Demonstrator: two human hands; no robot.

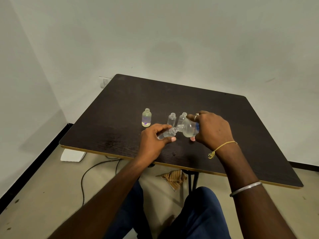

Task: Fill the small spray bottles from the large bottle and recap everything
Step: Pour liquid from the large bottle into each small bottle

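The left hand [156, 138] grips a small spray bottle [166, 134] round its body, fingers over the top and thumb beneath, holding it tilted just above the worktop [224, 121] with the open neck pointing right. The right hand [212, 130] wraps round the large bottle [189, 129], tipped so its mouth meets the small neck.

The small bottle looks light, stiff and smooth. It is likely slippery once wet, so a hold low on the body, clear of the threads, suits it. The large bottle seems to be thin clear plastic. A hard squeeze could make the liquid surge past the narrow opening, so a loose grip at mid-body is safer.

Just beyond the hands stand two uncapped small bottles [171, 119] [183, 117]. A third small bottle [146, 117], farther left, holds some liquid.
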